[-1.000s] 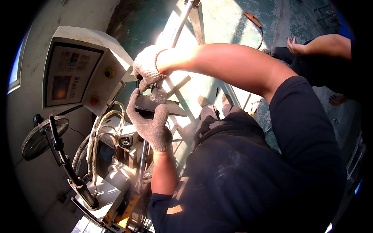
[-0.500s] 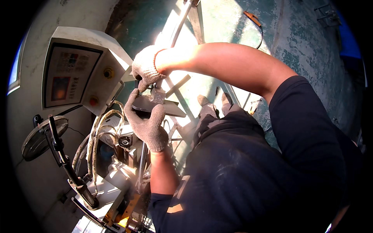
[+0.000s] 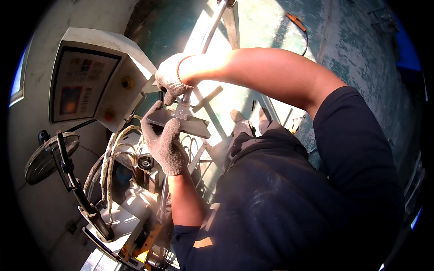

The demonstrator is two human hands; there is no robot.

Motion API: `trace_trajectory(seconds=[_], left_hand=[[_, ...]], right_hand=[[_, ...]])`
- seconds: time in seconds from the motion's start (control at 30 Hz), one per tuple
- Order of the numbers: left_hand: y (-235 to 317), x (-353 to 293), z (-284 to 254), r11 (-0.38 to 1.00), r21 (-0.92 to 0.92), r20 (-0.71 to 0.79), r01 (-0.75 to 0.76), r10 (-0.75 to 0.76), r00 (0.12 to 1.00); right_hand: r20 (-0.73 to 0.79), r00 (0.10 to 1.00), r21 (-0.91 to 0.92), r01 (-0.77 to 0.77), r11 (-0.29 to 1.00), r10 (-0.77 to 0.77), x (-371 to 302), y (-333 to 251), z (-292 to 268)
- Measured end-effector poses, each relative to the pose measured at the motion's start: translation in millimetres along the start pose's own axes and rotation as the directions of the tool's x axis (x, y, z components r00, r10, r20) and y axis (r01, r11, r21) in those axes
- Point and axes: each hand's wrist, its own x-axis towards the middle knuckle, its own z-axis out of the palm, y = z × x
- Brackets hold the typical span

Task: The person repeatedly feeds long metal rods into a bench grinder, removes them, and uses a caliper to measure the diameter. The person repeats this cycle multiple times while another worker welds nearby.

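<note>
My left hand (image 3: 166,147), in a pale knitted glove, grips a dark flat metal plate (image 3: 195,126) by its left part. The thumb lies along the near edge and the fingers reach around the far left end. Just above it, my right hand (image 3: 172,79), gloved too, is closed with its fingers curled downward. What the right fingers hold is hidden behind the glove. A greyish, speckled block-like piece (image 3: 182,109) stands against the plate's far edge, close below the right hand. A long metal tube (image 3: 213,28) runs behind the hands.
At left stands a machine control box (image 3: 101,81) with a panel and knobs. Below it are a black fan (image 3: 52,158), sleeved cables (image 3: 108,176) and a black round knob (image 3: 145,163). An orange clamp (image 3: 296,21) with a cable lies on the sunlit green floor (image 3: 352,49).
My left hand has shifted slightly left and up, its thumb now further left on the plate. The plate has turned a little, showing more of its face. My right hand has barely moved.
</note>
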Motion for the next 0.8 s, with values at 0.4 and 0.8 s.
trace_trajectory(seconds=[0.4, 0.8], left_hand=[[-2, 3, -1, 0.995, 0.092, 0.003, -0.043, 0.043, 0.999], [-3, -16, 10, 0.972, 0.209, -0.039, -0.104, 0.114, 0.993]], right_hand=[[0.027, 1.0, 0.031, -0.013, 0.999, 0.012, -2, -4, -3], [-0.036, 0.997, -0.029, 0.063, 0.998, -0.064, -6, -1, -3]])
